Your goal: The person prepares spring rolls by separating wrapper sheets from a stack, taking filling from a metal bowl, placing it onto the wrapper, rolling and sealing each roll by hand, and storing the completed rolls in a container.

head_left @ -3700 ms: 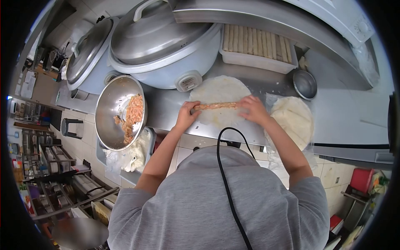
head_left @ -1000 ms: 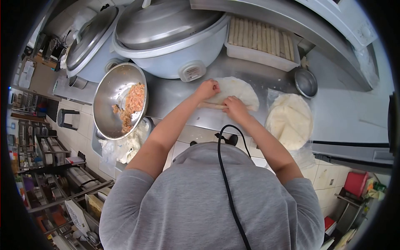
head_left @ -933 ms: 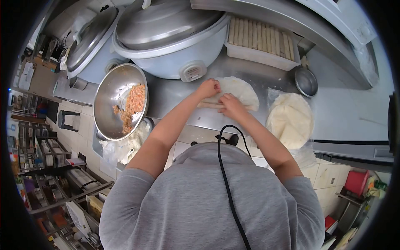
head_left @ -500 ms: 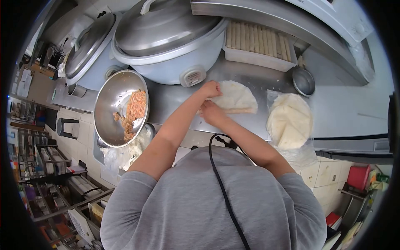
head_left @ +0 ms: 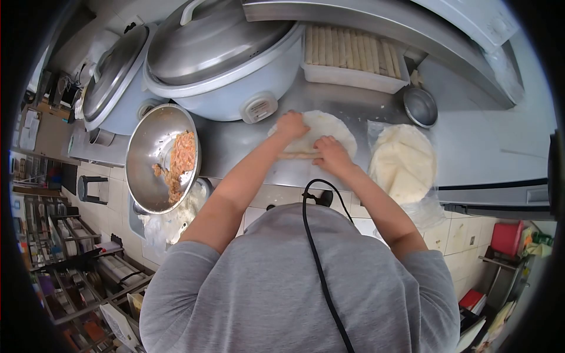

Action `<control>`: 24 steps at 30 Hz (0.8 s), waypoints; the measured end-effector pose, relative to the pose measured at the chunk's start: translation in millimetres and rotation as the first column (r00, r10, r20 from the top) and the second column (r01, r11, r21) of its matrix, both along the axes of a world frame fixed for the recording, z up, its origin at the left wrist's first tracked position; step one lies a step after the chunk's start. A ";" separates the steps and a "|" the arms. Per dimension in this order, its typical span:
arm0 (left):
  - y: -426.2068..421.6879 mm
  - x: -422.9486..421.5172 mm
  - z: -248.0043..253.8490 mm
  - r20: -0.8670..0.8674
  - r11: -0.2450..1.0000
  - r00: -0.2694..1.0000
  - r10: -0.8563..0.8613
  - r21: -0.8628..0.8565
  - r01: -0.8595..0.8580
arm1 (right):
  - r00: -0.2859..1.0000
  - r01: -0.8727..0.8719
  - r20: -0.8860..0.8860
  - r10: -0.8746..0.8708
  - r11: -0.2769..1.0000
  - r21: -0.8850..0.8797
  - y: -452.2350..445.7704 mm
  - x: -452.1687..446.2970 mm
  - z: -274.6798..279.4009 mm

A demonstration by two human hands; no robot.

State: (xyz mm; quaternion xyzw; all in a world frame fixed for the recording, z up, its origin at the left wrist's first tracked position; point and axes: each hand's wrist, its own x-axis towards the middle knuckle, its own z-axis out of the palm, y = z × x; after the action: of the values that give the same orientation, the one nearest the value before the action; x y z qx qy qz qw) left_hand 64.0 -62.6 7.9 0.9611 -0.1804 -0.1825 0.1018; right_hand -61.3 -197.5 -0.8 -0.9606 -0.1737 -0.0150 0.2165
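A round, thin spring roll wrapper (head_left: pixel 329 126) lies on the steel counter, with a narrow strip of filling (head_left: pixel 297 156) along its near side. My left hand (head_left: pixel 292 125) rests at the wrapper's left part, fingers curled down onto it. At the right end of the strip, my right hand (head_left: pixel 333 155) touches the filling, thumb and fingers spread on either side of it. To the right, a stack of wrappers (head_left: pixel 403 165) sits on clear plastic. A steel bowl (head_left: pixel 141 147) on the left holds orange-pink filling (head_left: pixel 182 156).
Behind the wrapper stand a large lidded cooker (head_left: pixel 223 88) and a smaller one (head_left: pixel 115 88). A white tray (head_left: pixel 356 77) holds several finished rolls. A small metal bowl (head_left: pixel 421 107) sits at the back right. A metal shelf (head_left: pixel 376 29) overhangs the counter.
My right hand has moved from the strip's left part to its right end, and its fingers have spread. My left hand has shifted slightly onto the wrapper. The whole view has shifted a little.
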 end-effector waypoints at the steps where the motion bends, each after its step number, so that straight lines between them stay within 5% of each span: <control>1: -7.1 -0.2 -2.7 -0.001 1.000 1.000 -0.004 0.000 0.004 | 1.000 0.026 0.007 -0.026 1.000 -0.008 -11.0 -3.5 3.7; 3: -21.8 -4.6 -10.4 -0.026 0.981 0.990 -0.141 -0.136 0.137 | 0.998 0.061 0.007 -0.061 0.998 -0.013 -23.6 -10.1 -3.1; 14: -34.3 -8.0 -16.1 -0.042 0.991 0.991 -0.126 -0.061 0.123 | 1.000 0.012 -0.018 -0.011 0.998 0.063 -19.4 -7.8 -32.9; 18: -33.7 -8.9 -9.2 -0.051 0.991 0.991 -0.121 -0.066 0.117 | 1.000 0.004 0.003 -0.004 0.999 0.054 -38.7 -14.3 -0.4; 24: -32.5 -6.4 -15.0 -0.037 0.991 0.992 -0.120 -0.071 0.117 | 0.988 0.114 -0.111 -0.109 0.993 0.042 -67.8 -27.8 -16.5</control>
State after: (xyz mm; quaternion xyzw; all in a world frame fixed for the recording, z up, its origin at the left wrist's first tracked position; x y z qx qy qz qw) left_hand 57.6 -95.0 -7.2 0.9407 -0.2412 -0.2018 0.1272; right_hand -89.2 -265.3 -17.3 -0.9627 -0.1074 0.0210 0.2476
